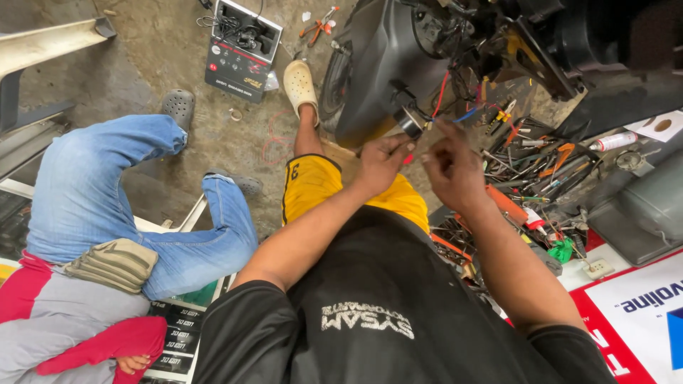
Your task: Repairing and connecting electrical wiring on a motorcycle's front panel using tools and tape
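Note:
My left hand (382,161) and my right hand (452,169) are raised close together in front of a dark scooter body (384,64). Both pinch at thin wires (455,117) that run from a small round metal part (410,122) on the scooter, next to red, blue and yellow leads. My left fingers close on the wire end just below the round part. The fingers of my right hand are curled around the same strand; what lies inside them is hidden. My yellow shorts (320,181) and a foot in a cream clog (299,84) show below.
A heap of hand tools (533,160) lies to the right, with screwdrivers and pliers. A grey case (644,206) sits at far right. A box of cables (240,46) stands on the concrete floor. Another person in blue jeans (107,199) crouches at left.

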